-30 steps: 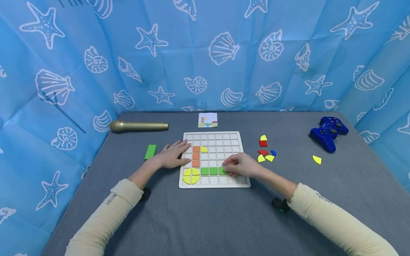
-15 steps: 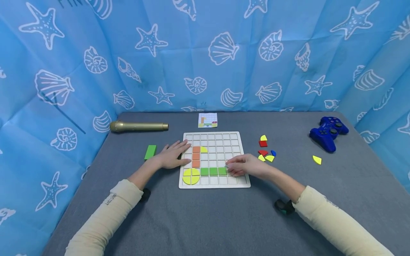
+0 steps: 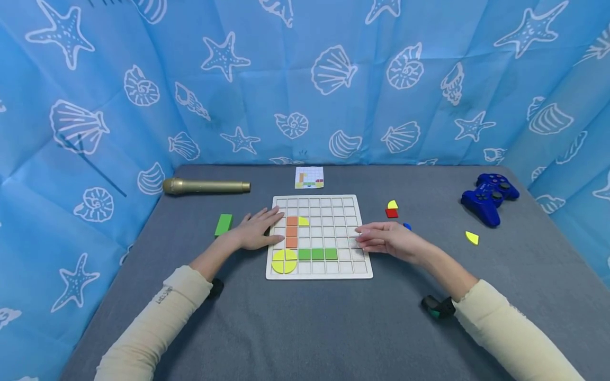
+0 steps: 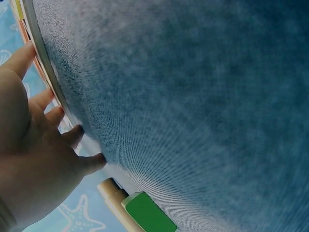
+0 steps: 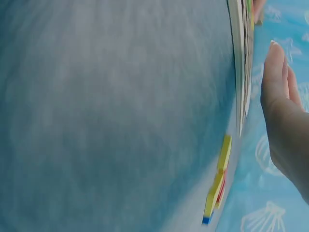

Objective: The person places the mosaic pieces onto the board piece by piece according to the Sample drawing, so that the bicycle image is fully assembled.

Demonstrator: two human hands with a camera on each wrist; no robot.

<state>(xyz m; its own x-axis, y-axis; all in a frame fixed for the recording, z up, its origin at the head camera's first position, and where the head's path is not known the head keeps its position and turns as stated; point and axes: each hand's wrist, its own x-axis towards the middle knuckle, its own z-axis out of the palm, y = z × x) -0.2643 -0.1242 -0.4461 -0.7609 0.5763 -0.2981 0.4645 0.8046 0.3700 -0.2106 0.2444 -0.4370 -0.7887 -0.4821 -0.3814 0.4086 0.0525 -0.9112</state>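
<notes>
A white grid board (image 3: 329, 270) lies on the grey table. In it sit a yellow circle of quarter pieces (image 3: 284, 261), a column of orange squares (image 3: 292, 232) topped at its right by a yellow quarter piece (image 3: 303, 221), and a row of green squares (image 3: 317, 254). My left hand (image 3: 254, 231) rests with spread fingers at the board's left edge; the left wrist view shows its fingertips (image 4: 52, 94) along that edge. Over the board's right edge hovers my right hand (image 3: 392, 241), raised above the surface in the right wrist view, fingers loosely bent and holding nothing.
Right of the board lie a yellow quarter piece (image 3: 392, 204), a red piece (image 3: 392, 213) and a partly hidden blue piece (image 3: 407, 226). A blue game controller (image 3: 488, 198), a gold microphone (image 3: 207, 187), a green block (image 3: 223, 225) and a pattern card (image 3: 309, 178) stand around.
My right hand has let go of the rightmost green square and moved right, off the green row to the board's right edge. The left hand has stayed in place.
</notes>
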